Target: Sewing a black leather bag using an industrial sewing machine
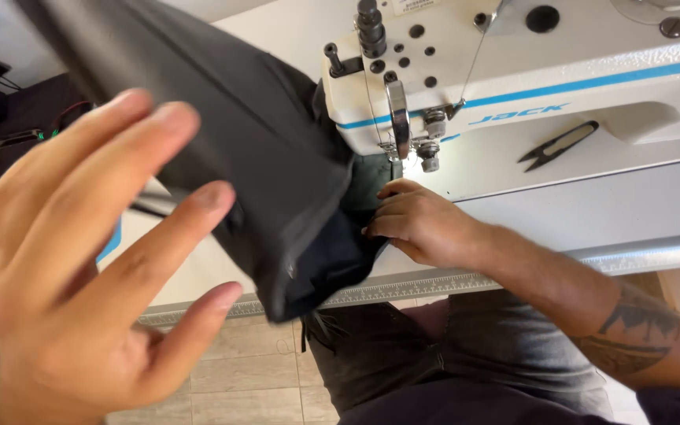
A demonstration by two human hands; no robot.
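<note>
Left hand (80,267): raised close to my camera, palm open, fingers spread and slightly curled, holding nothing; its fingertips lie near the edge of the dark fabric (261,157) but I cannot tell whether they touch it

Right hand (423,224): laid flat on the fabric just in front of the needle area, fingers drawn together and pressing the cloth down onto the machine bed; forearm runs off to my lower right

Dark fabric: one long fold sweeps from the upper left corner down to the table's front edge, where a corner hangs over; the rest bunches under the presser foot (397,153) and beneath my right hand

Sewing machine (560,71): white with a blue stripe, head above the cloth, lit at the needle

Thread snips (556,145): black, lying on the machine bed, well apart from the right hand

Table (655,208): pale top, bare stretch right of the hand; ruler strip along the front edge (419,285)

Floor tiles (238,370): visible below the edge, between left hand and my lap
</note>
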